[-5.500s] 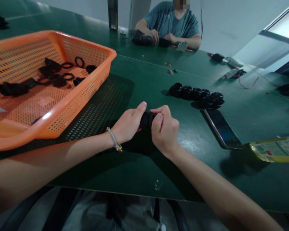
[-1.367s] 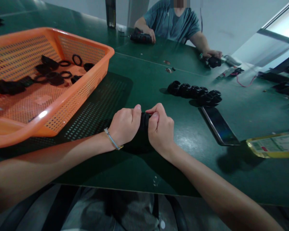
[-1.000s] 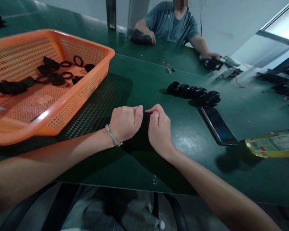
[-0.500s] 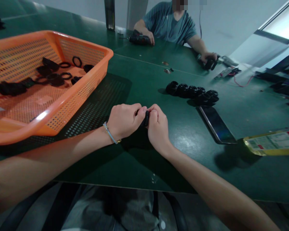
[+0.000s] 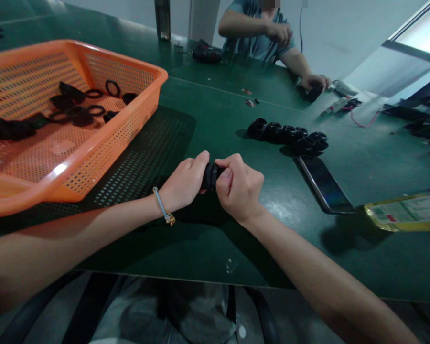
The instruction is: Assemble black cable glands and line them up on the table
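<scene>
Between my two hands is a black ridged plastic fitting, held just above the green table. My left hand, with a thin bracelet at the wrist, is closed around its left end, thumb on top. My right hand wraps its fingers over the right end. Much of the fitting is hidden in the fingers. Beyond my right hand, several glossy black fittings stand close together in a cluster on the table.
An orange plastic basket at left holds black rings and fittings. A smartphone and a yellow packet lie at right. Across the table a co-worker handles a dark part; a power drill lies near.
My right hand has rolled over the fitting, its knuckles now further right; more of the fitting shows. My left hand has turned slightly. The co-worker's one hand has left the drill and risen.
</scene>
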The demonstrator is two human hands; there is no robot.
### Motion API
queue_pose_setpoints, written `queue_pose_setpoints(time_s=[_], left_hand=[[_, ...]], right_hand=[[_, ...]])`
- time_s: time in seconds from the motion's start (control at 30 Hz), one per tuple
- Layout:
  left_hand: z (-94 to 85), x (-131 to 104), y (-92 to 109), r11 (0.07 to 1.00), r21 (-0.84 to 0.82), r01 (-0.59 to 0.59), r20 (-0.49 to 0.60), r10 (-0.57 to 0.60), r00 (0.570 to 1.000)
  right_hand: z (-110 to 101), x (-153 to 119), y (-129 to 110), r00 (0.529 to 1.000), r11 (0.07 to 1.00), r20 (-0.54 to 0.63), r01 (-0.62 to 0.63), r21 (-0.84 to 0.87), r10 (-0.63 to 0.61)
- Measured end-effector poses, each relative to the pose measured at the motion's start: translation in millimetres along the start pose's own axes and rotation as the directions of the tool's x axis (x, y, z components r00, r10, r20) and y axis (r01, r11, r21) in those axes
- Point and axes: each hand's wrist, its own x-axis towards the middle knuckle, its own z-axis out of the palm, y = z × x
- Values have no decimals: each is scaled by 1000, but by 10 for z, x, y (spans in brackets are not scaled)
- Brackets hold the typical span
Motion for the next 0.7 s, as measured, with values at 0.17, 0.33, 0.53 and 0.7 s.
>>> queue_pose_setpoints(time_s=[0.17,0.33,0.53,0.7], left_hand=[[14,-69,4,990,109,-84,-123,98,988],[16,-97,-17,952,210,-224,-185,264,947],[-31,-73,-21,812,471,-346,-126,449,884],[-58,-53,-44,683,616,-393,-58,537,842]], right_hand=[[32,6,-57,994,991,-21,-106,82,108],[46,37,-117,974,960,-24,-216,178,224],[47,55,-174,924,891,-13,-364,271,382],[55,62,-183,892,844,13,-431,319,451]])
